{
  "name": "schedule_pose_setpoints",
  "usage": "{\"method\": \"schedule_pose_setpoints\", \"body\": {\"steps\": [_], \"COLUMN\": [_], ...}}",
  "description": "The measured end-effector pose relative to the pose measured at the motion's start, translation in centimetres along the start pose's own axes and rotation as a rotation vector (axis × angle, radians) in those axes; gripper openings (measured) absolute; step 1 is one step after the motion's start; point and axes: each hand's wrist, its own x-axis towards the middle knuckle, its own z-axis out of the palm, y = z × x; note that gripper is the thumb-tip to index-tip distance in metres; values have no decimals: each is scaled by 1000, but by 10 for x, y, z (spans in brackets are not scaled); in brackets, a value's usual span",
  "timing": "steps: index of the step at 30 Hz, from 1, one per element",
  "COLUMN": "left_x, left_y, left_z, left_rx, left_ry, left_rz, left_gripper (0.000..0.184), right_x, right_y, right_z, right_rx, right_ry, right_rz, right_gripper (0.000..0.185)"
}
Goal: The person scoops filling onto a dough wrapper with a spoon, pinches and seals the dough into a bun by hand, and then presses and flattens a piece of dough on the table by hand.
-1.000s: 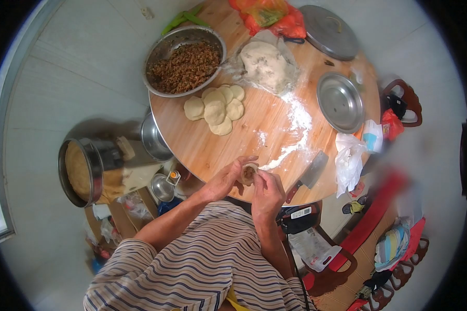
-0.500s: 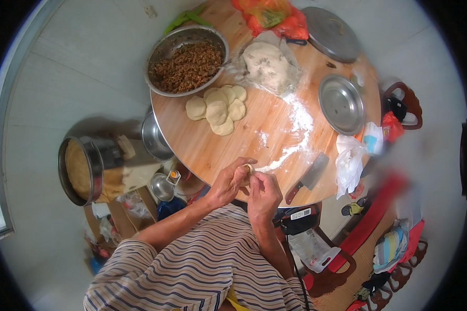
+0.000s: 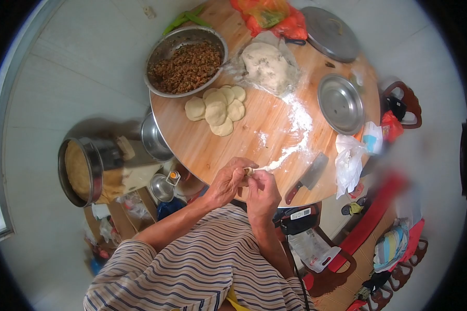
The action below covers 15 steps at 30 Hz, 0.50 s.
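Note:
At the near edge of the round wooden table (image 3: pixel 187 140), my left hand (image 3: pixel 227 181) is curled around a small filled dough wrapper (image 3: pixel 248 171). The fingers of my right hand (image 3: pixel 263 193) pinch the wrapper's rim from the other side. Most of the wrapper is hidden by the fingers. Beyond my hands lies a pile of flat dough rounds (image 3: pixel 216 112). A steel bowl (image 3: pixel 155 85) of brown minced filling (image 3: pixel 187 67) stands behind the rounds. White flour (image 3: pixel 297 124) is spread over the wood.
A cleaver (image 3: pixel 313 172) lies right of my hands, near white plastic bags (image 3: pixel 349 165). An empty steel pan (image 3: pixel 341 103), a round lid (image 3: pixel 331 33), a large dough lump (image 3: pixel 266 66) and red bags (image 3: pixel 285 23) sit farther back. A large pot (image 3: pixel 96 171) stands at left.
The wrapper's opening, wide with filling showing a second ago, is now narrower and mostly covered by my fingers. My right hand has moved slightly left, closer to my left hand.

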Motion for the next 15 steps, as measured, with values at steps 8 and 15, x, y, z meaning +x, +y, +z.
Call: {"method": "schedule_pose_setpoints", "body": {"steps": [8, 15], "left_x": [3, 0], "left_y": [7, 13], "left_z": [-3, 1], "left_rx": [110, -85], "left_ry": [-10, 40], "left_rz": [104, 27], "left_gripper": [65, 72], "right_x": [1, 1], "right_y": [8, 0], "right_z": [-4, -3], "right_rx": [-50, -30], "right_ry": [-59, 36], "right_rz": [-86, -138], "right_gripper": [33, 21]}}
